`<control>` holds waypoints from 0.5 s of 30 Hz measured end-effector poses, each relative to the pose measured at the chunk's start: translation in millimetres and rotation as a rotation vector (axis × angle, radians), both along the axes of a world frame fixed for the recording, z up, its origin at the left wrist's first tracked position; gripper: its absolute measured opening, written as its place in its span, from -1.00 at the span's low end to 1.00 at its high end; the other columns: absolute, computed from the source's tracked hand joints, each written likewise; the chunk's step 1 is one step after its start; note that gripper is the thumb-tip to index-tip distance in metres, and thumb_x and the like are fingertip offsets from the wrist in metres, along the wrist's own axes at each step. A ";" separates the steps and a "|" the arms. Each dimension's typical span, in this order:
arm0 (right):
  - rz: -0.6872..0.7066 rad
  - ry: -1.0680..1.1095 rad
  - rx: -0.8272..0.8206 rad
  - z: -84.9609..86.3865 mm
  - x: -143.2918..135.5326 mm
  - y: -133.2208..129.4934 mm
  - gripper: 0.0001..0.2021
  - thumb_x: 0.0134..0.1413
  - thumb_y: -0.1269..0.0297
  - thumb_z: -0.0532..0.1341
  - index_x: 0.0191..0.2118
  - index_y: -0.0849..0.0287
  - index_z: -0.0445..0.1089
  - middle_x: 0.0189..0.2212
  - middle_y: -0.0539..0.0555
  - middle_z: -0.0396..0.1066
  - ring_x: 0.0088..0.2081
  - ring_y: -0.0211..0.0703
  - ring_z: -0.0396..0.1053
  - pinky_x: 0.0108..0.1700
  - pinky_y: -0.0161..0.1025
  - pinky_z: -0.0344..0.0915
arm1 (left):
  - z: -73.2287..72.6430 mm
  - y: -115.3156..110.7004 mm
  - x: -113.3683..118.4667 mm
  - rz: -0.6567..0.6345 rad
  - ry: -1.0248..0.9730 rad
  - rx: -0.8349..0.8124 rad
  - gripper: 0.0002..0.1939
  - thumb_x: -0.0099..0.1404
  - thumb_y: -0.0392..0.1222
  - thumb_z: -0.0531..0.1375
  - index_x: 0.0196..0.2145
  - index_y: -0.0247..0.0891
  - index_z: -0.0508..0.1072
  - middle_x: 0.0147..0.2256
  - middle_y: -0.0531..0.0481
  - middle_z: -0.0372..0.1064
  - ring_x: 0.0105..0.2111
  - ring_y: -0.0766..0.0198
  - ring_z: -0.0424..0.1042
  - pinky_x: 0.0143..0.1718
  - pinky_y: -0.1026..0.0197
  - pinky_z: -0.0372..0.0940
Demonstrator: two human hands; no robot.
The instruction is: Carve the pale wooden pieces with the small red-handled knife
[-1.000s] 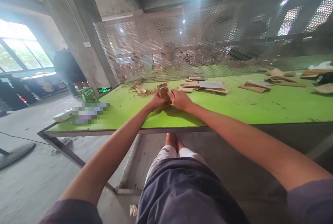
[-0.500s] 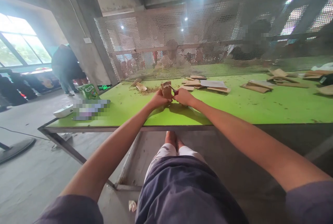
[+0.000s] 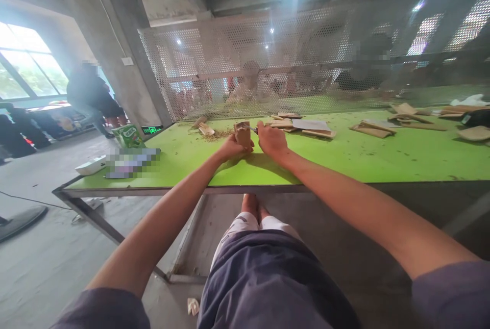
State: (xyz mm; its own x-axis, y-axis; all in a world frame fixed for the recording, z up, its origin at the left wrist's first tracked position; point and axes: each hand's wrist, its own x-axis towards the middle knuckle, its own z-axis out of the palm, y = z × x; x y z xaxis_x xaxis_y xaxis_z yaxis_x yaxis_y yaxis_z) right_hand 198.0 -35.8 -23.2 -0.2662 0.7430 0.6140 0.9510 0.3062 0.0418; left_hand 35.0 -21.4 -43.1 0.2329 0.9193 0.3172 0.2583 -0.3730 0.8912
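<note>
My left hand (image 3: 228,149) is closed around a brown wooden block (image 3: 244,138), held upright just over the table. The block's top end looks rough and uneven. In my right hand (image 3: 272,140) is a slim carving tool (image 3: 253,129); its metal end points left at the block's upper edge. My fingers cover most of the tool's handle, and its exact tip shape is too small to tell. Wood shavings (image 3: 217,136) lie behind my left hand, with a pale carved piece (image 3: 206,129) among them.
The green table (image 3: 184,166) ends at a perforated metal screen (image 3: 214,79). Flat wooden pieces (image 3: 314,132) lie behind my right hand, with more (image 3: 373,129) farther right. A green box (image 3: 129,136) and a white tray (image 3: 91,166) stand left. A person (image 3: 90,97) is by the pillar.
My right hand has turned and risen slightly, shifting the tool's angle at the block's top. My left hand keeps hold of the block. The view has shifted slightly.
</note>
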 end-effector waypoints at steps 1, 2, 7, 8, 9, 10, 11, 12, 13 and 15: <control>0.003 0.011 -0.002 -0.4 0.7 1.0 -0.71 0.27 0.45 -0.12 0.03 0.28 0.21 -0.20 0.30 0.46 -0.23 0.00 0.44 -0.26 -0.19 0.22 | 0.9 -1.8 1.2 -0.007 -0.003 -0.005 -0.73 -0.14 -0.39 0.32 -0.40 -0.37 0.44 -0.37 -0.06 0.46 -0.40 0.30 0.43 -0.24 0.14 0.37; 0.008 0.025 -0.006 -0.8 1.4 2.1 -0.71 0.27 0.44 -0.10 0.03 0.27 0.20 -0.22 0.29 0.46 -0.23 0.00 0.43 -0.27 -0.19 0.21 | 1.7 -3.6 2.2 -0.011 -0.005 -0.009 -0.74 -0.14 -0.40 0.32 -0.40 -0.37 0.44 -0.38 -0.06 0.47 -0.40 0.31 0.43 -0.24 0.14 0.37; 0.035 0.119 -0.011 -1.4 4.0 5.1 -0.75 0.24 0.37 -0.03 -0.02 0.25 0.24 -0.28 0.26 0.48 -0.26 0.02 0.42 -0.31 -0.20 0.16 | 4.2 -9.7 4.8 0.015 0.005 -0.027 -0.71 -0.15 -0.44 0.33 -0.37 -0.38 0.46 -0.36 -0.09 0.48 -0.38 0.27 0.44 -0.21 0.09 0.37; 0.042 0.135 -0.011 -1.1 4.5 5.5 -0.77 0.24 0.35 -0.02 -0.05 0.24 0.25 -0.29 0.25 0.48 -0.27 0.01 0.42 -0.32 -0.21 0.15 | 4.4 -9.8 4.9 0.026 0.008 -0.030 -0.70 -0.14 -0.43 0.33 -0.36 -0.38 0.47 -0.35 -0.10 0.48 -0.38 0.25 0.44 -0.21 0.08 0.37; 0.052 0.150 -0.012 -0.7 5.1 6.0 -0.78 0.23 0.34 -0.02 -0.08 0.24 0.27 -0.30 0.24 0.48 -0.28 0.01 0.41 -0.33 -0.22 0.14 | 4.6 -9.3 5.0 0.039 0.006 -0.030 -0.69 -0.13 -0.42 0.33 -0.34 -0.38 0.47 -0.34 -0.11 0.48 -0.37 0.25 0.44 -0.22 0.07 0.38; 0.060 0.163 -0.012 -0.3 5.9 6.9 -0.79 0.22 0.32 -0.01 -0.10 0.23 0.29 -0.30 0.24 0.49 -0.28 0.00 0.41 -0.34 -0.22 0.13 | 4.8 -8.2 5.0 0.054 0.002 -0.025 -0.67 -0.11 -0.41 0.34 -0.31 -0.37 0.47 -0.33 -0.11 0.48 -0.37 0.25 0.44 -0.22 0.07 0.38; 0.068 0.175 -0.010 -0.1 6.7 8.1 -0.79 0.22 0.31 -0.01 -0.12 0.22 0.30 -0.31 0.23 0.49 -0.29 0.00 0.41 -0.35 -0.23 0.12 | 4.9 -6.7 5.0 0.071 -0.007 -0.017 -0.66 -0.09 -0.39 0.33 -0.28 -0.36 0.46 -0.32 -0.10 0.48 -0.37 0.25 0.44 -0.21 0.07 0.38; 0.075 0.186 -0.004 -0.1 7.7 9.8 -0.79 0.22 0.29 -0.01 -0.14 0.22 0.31 -0.32 0.23 0.49 -0.29 0.00 0.41 -0.36 -0.23 0.11 | 5.1 -4.7 5.0 0.089 -0.018 -0.007 -0.66 -0.05 -0.37 0.32 -0.25 -0.35 0.45 -0.31 -0.09 0.47 -0.37 0.25 0.45 -0.20 0.07 0.39; 0.081 0.197 0.002 -0.3 8.8 11.8 -0.78 0.23 0.28 -0.01 -0.15 0.22 0.31 -0.32 0.24 0.49 -0.29 0.01 0.40 -0.36 -0.23 0.10 | 5.1 -2.4 4.8 0.107 -0.031 0.002 -0.67 -0.02 -0.36 0.31 -0.23 -0.35 0.43 -0.31 -0.09 0.46 -0.37 0.26 0.45 -0.19 0.07 0.39; 0.100 0.220 -0.006 -1.0 11.1 16.4 -0.78 0.23 0.25 0.00 -0.17 0.22 0.32 -0.33 0.24 0.49 -0.30 0.01 0.40 -0.37 -0.22 0.08 | 4.7 2.5 4.0 0.134 -0.052 0.012 -0.69 0.04 -0.34 0.28 -0.21 -0.35 0.39 -0.32 -0.09 0.45 -0.36 0.26 0.45 -0.19 0.07 0.39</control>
